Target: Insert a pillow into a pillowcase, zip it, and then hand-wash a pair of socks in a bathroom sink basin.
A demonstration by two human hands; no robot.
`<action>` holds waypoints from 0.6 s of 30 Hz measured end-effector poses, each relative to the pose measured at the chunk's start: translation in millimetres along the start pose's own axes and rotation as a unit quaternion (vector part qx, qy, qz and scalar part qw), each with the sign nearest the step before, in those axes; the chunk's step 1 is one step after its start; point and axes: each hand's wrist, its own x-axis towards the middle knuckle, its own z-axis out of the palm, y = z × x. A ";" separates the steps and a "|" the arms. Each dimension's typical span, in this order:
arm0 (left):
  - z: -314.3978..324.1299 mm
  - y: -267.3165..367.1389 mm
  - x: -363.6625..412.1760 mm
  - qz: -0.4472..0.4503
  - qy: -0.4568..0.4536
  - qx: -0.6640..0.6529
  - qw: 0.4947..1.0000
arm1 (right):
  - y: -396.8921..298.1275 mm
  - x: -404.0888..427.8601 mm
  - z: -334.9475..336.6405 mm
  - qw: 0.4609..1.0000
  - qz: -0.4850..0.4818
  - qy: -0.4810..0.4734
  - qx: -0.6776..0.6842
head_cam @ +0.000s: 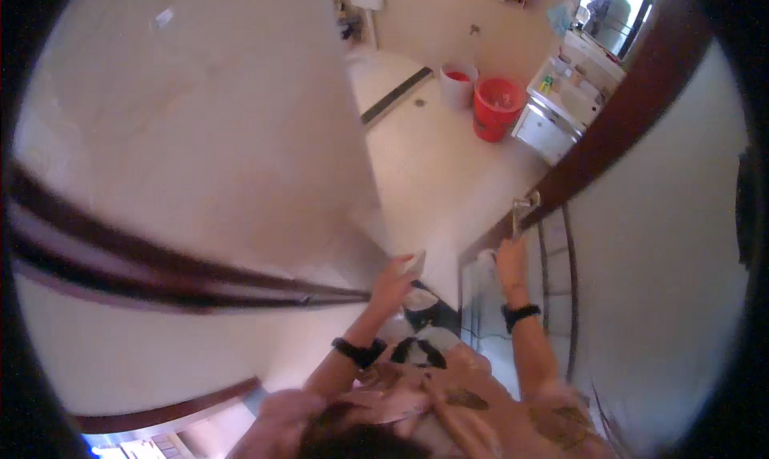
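Observation:
My right hand [512,258] is raised to the metal lever handle [518,215] of a pale door with a dark red-brown edge [607,152]. Its fingers close around the lower end of the lever. In my left hand [390,285] is a small pale, flat object [414,264], perhaps a folded cloth; blur hides what it is. That hand is beside the end of the wall at the doorway. Both wrists wear black bands. Between my arms, a patterned top and my feet on a dark threshold [432,312] show partly.
Beyond the doorway lies a pale tiled floor [420,164] with a round drain and a dark raised strip [396,95]. A red bucket [495,119] and a whitish bucket [458,92] stand near a washbasin cabinet [547,128]. A mirror [616,11] hangs above the basin.

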 end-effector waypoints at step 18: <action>-12.6 119.3 405.8 -0.004 0.212 -0.192 0.958 | -171.2 181.5 22.5 0.943 -0.106 -0.315 -0.031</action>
